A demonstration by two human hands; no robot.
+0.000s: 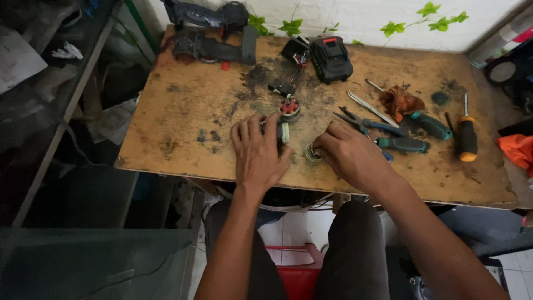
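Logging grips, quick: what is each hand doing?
Left hand: closed on a small cylindrical motor part.
Right hand: fingertips on a small metal ring.

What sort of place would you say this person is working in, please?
Probably a small power-tool repair bench: a stained wooden worktop, an opened drill housing, a battery pack, and pliers and a screwdriver.

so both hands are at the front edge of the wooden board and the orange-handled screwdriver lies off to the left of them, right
Not quite. The head view shows the left hand and right hand near the front of the wooden board, but the orange-handled screwdriver lies to their right, not their left.
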